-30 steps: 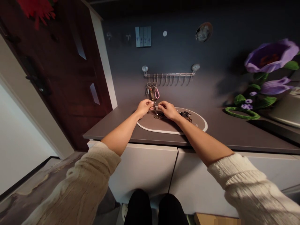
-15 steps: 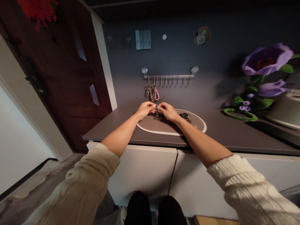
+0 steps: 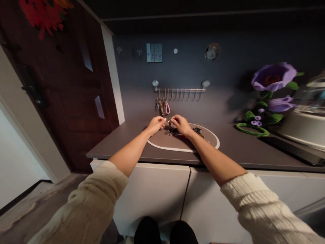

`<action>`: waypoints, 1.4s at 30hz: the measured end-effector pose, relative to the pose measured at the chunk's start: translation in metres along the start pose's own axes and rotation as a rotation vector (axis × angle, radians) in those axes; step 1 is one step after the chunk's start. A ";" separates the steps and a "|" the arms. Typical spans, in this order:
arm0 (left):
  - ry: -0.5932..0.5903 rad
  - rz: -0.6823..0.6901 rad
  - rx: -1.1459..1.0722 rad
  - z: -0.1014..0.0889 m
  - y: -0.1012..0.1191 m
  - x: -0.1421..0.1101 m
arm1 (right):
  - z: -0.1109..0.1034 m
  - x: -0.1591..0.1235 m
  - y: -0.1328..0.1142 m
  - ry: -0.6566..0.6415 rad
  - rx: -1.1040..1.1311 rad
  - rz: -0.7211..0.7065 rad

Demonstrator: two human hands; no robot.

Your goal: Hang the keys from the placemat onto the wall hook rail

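Silvery metal is glinting on the small ring (image 3: 169,120) between your hands: your left hand (image 3: 156,124) seems to be pinching it at nine o'clock, your right hand (image 3: 180,124) at three. Dark keys (image 3: 197,130) are lying at four o'clock on the brown mat (image 3: 175,149); the hook rack (image 3: 180,90) is hanging at one. Steadying with the left while easing gently with the right is probably serving you best.

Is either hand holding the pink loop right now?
No, the pink loop hangs from the hook rail, while the left hand and right hand pinch at a small metal ring above the oval mat.
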State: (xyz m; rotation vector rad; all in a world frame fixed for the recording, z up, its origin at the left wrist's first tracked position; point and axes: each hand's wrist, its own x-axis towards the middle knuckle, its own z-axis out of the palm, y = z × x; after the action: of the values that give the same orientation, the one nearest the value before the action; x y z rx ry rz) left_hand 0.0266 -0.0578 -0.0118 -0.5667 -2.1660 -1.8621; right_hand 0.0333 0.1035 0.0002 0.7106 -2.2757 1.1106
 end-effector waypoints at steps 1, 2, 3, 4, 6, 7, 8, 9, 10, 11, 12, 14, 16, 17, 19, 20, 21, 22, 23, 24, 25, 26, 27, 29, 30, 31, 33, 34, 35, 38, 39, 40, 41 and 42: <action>0.015 0.007 0.038 0.000 -0.001 0.000 | 0.000 0.001 0.001 0.003 -0.005 -0.012; 0.029 0.017 0.084 0.000 -0.003 0.000 | -0.001 0.001 0.002 0.008 -0.001 -0.020; 0.042 0.031 0.141 0.000 -0.005 0.001 | -0.001 0.002 0.003 0.016 0.011 -0.023; 0.051 0.046 0.204 0.000 -0.006 0.001 | 0.000 0.003 0.005 0.024 0.029 -0.025; 0.054 0.078 0.322 0.000 -0.009 0.002 | 0.000 0.005 0.008 0.039 0.080 -0.019; 0.050 0.092 0.369 0.000 -0.011 0.002 | 0.001 0.006 0.010 0.047 0.112 -0.011; 0.043 0.103 0.408 0.000 -0.012 0.003 | 0.001 0.007 0.011 0.055 0.148 0.000; 0.035 0.110 0.439 0.001 -0.012 0.003 | 0.001 0.008 0.012 0.064 0.187 0.015; 0.028 0.113 0.460 0.001 -0.013 0.003 | 0.002 0.009 0.012 0.074 0.224 0.032; 0.024 0.113 0.475 0.001 -0.013 0.002 | 0.001 0.010 0.012 0.084 0.257 0.052; 0.019 0.111 0.484 0.002 -0.013 0.002 | 0.001 0.011 0.012 0.092 0.286 0.071; 0.009 0.098 0.487 0.002 -0.013 0.001 | -0.001 0.014 0.009 0.103 0.331 0.102; 0.005 0.084 0.500 0.003 -0.012 0.000 | -0.004 0.019 0.006 0.108 0.365 0.120; 0.005 0.084 0.516 0.004 -0.011 -0.001 | -0.005 0.021 0.005 0.109 0.376 0.128; 0.006 0.087 0.553 0.004 -0.010 -0.001 | -0.009 0.028 0.002 0.111 0.376 0.144; 0.005 0.088 0.568 0.005 -0.010 -0.001 | -0.011 0.032 0.000 0.114 0.365 0.152; 0.004 0.083 0.577 0.005 -0.011 -0.001 | -0.013 0.037 -0.001 0.117 0.350 0.161; 0.000 0.075 0.580 0.005 -0.011 0.000 | -0.014 0.042 -0.003 0.122 0.336 0.168; -0.002 0.064 0.582 0.006 -0.011 0.000 | -0.016 0.047 -0.004 0.127 0.329 0.176; -0.003 0.053 0.582 0.006 -0.012 0.001 | -0.017 0.052 -0.005 0.133 0.332 0.187; -0.002 0.043 0.583 0.007 -0.012 0.001 | -0.018 0.058 -0.007 0.136 0.340 0.200; -0.001 0.033 0.584 0.007 -0.013 0.001 | -0.019 0.064 -0.008 0.140 0.351 0.212; 0.002 0.025 0.584 0.008 -0.013 0.002 | -0.020 0.069 -0.009 0.145 0.358 0.222; 0.006 0.015 0.583 0.008 -0.013 0.002 | -0.020 0.079 -0.011 0.160 0.350 0.232; 0.005 0.013 0.583 0.008 -0.013 0.002 | -0.020 0.084 -0.012 0.168 0.339 0.233; 0.003 0.011 0.582 0.009 -0.013 0.002 | -0.020 0.088 -0.013 0.176 0.328 0.236; -0.005 0.002 0.580 0.009 -0.012 0.001 | -0.020 0.096 -0.015 0.195 0.314 0.254; -0.008 -0.004 0.577 0.009 -0.012 0.001 | -0.019 0.100 -0.017 0.204 0.311 0.267; -0.010 -0.009 0.575 0.009 -0.012 0.002 | -0.018 0.103 -0.018 0.212 0.308 0.282; -0.009 -0.015 0.571 0.010 -0.013 0.002 | -0.015 0.113 -0.020 0.234 0.283 0.311; -0.010 -0.012 0.574 0.010 -0.013 0.002 | -0.014 0.116 -0.020 0.239 0.273 0.320; -0.011 -0.010 0.578 0.010 -0.014 0.003 | -0.012 0.119 -0.020 0.246 0.263 0.329; -0.011 -0.010 0.582 0.010 -0.014 0.003 | -0.010 0.122 -0.019 0.254 0.254 0.338; -0.012 -0.012 0.584 0.010 -0.014 0.003 | -0.009 0.125 -0.018 0.261 0.245 0.349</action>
State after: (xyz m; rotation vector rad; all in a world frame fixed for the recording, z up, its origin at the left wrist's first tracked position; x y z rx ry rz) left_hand 0.0190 -0.0491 -0.0248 -0.4343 -2.5536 -1.1300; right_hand -0.0453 0.0722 0.0943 0.2355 -2.1059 1.5643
